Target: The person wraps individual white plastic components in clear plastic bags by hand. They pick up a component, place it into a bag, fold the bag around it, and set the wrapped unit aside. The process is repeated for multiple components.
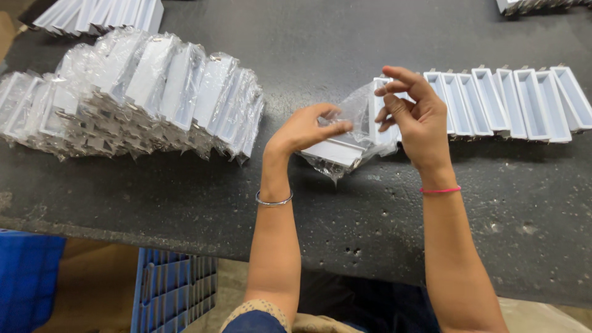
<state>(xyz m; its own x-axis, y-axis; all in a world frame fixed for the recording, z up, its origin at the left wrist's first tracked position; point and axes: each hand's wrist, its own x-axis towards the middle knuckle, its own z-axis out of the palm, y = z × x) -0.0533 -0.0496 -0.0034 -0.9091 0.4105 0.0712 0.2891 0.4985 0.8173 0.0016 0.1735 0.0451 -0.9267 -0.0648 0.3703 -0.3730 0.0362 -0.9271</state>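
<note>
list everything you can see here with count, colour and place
white rectangular plastic tray in a clear plastic bag: one, white and clear, between both hands above the table centre
row of bare white rectangular plastic trays: about ten, white, right side of table
pile of bagged white trays: many, white in clear wrap, left side of table
further white trays: several, white, top left corner; a few more at top right edge
dark speckled table: one, dark grey, fills the view
blue plastic crates: two, blue, below the table edge, lower left
left hand: metal bangle on wrist, grips the bagged tray
right hand: pink band on wrist, pinches the bag
</note>
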